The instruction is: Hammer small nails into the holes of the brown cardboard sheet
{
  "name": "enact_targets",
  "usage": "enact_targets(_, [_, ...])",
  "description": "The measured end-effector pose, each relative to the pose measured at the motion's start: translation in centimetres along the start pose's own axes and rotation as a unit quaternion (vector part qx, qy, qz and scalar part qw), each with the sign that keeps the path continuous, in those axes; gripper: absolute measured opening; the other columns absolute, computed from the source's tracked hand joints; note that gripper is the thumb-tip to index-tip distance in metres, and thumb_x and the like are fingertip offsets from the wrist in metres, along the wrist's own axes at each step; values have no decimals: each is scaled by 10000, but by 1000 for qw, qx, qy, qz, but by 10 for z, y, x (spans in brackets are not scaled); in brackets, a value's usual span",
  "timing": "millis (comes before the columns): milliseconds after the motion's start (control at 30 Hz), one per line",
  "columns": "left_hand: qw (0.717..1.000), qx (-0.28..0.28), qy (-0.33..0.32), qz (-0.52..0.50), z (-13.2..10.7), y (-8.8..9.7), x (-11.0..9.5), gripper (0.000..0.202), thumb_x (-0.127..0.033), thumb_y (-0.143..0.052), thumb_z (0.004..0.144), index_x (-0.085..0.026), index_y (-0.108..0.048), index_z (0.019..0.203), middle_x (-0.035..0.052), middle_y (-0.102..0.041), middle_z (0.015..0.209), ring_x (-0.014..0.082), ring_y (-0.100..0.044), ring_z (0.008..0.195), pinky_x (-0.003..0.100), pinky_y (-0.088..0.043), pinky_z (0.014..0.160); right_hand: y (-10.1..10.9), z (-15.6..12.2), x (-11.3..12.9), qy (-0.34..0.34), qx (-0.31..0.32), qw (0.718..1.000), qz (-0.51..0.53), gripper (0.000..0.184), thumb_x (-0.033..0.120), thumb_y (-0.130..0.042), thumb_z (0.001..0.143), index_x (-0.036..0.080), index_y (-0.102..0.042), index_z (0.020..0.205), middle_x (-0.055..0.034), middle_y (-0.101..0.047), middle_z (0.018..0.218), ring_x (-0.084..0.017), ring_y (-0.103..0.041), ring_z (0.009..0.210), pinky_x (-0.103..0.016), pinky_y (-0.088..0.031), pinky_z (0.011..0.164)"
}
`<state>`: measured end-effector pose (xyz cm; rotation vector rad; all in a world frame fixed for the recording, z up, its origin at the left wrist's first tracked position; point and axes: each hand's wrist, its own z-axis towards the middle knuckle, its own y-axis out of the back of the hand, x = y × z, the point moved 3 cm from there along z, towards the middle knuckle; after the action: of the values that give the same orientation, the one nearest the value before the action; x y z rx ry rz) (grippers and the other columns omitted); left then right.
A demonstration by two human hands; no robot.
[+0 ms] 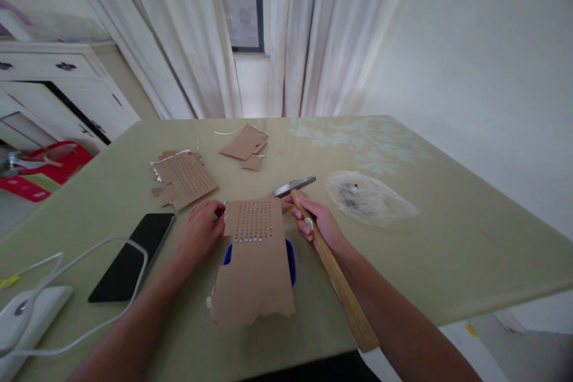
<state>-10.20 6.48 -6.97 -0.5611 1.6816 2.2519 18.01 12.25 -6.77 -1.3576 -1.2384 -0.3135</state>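
In front of me a torn cardboard piece (255,280) rests on top of a blue object (290,262), which shows only at its sides. Rows of small holes run across the cardboard's far half, and the nearest row holds shiny silver heads. My left hand (203,227) grips the cardboard's left edge with curled fingers, some of them hidden. Closed round the upper handle of a hammer (333,271) is my right hand (320,221). The hammer's metal head lies just beyond the cardboard's far right corner, and its wooden handle slants toward me.
Another perforated cardboard piece (190,179) lies at far left, with cardboard scraps (246,144) behind. A crumpled plastic bag (369,197) is on the right. To the left are a black phone (134,256), a white cable (101,245) and a white power strip (40,316).
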Motion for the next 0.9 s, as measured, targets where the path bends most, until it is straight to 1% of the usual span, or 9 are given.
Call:
enact_targets(167, [986,-128,77,-75,5,20,7,255,-467,-577,928,-232,-672,944,66,-737,853,250,-650,734,380,-522,706,1,4,-3,13,-8,1000,-3,257,355,-709,938,128,-766,1043,63,-542,665,-45,-397,369,-167,-309,299])
enact_targets(267, [962,-178,67,-195,5,41,-4,305,-517,-677,914,-219,-692,978,40,-748,847,215,-671,735,332,-541,675,2,6,-3,-8,-27,1000,7,238,333,-677,955,123,-757,1034,64,-533,650,-50,-391,357,-178,-290,295])
enact_targets(300, [958,-169,39,-230,5,49,-13,306,-516,-707,918,-217,-705,983,44,-766,870,216,-696,768,329,-557,696,2,7,-3,-15,-32,999,9,238,329,-669,958,122,-755,1036,64,-531,648,-53,-390,353,-184,-285,294])
enact_targets(367, [960,-64,-43,-269,5,59,-38,286,-501,-761,934,-219,-739,979,54,-803,904,223,-734,802,331,-580,716,2,8,-2,-18,-34,999,12,243,328,-668,958,120,-755,1049,62,-532,645,-58,-392,353,-190,-279,298])
enact_targets(433, [950,36,-127,-283,3,65,-63,233,-459,-776,960,-227,-775,980,55,-814,896,221,-745,809,322,-582,715,1,8,-1,-11,-29,999,14,247,336,-692,944,121,-757,1047,61,-532,642,-59,-393,359,-191,-274,305])
enact_targets(500, [939,82,-181,-280,0,65,-80,176,-407,-780,980,-235,-799,1011,51,-819,921,208,-742,834,309,-568,725,1,7,-1,-5,-25,1000,12,260,354,-724,924,126,-759,1042,60,-534,642,-57,-387,364,-190,-270,310])
enact_targets(567, [934,81,-203,-282,-3,59,-86,131,-365,-774,996,-240,-807,1016,44,-810,928,190,-725,834,304,-552,746,2,6,-1,-7,-26,1000,6,279,371,-740,906,129,-759,1044,61,-538,644,-56,-383,365,-192,-269,308])
enact_targets(733, [941,36,-190,-276,-15,38,-80,123,-338,-746,1017,-254,-831,987,32,-775,857,178,-666,769,315,-489,712,4,5,-2,0,-33,999,5,305,378,-734,897,128,-761,1069,61,-549,667,-54,-402,380,-182,-288,304])
enact_targets(900, [954,40,-168,-244,-22,37,-82,128,-343,-745,1006,-266,-836,960,15,-769,833,169,-636,699,347,-463,736,2,0,-3,2,-22,1000,11,315,378,-741,907,127,-778,1094,58,-550,688,-45,-394,386,-167,-303,302])
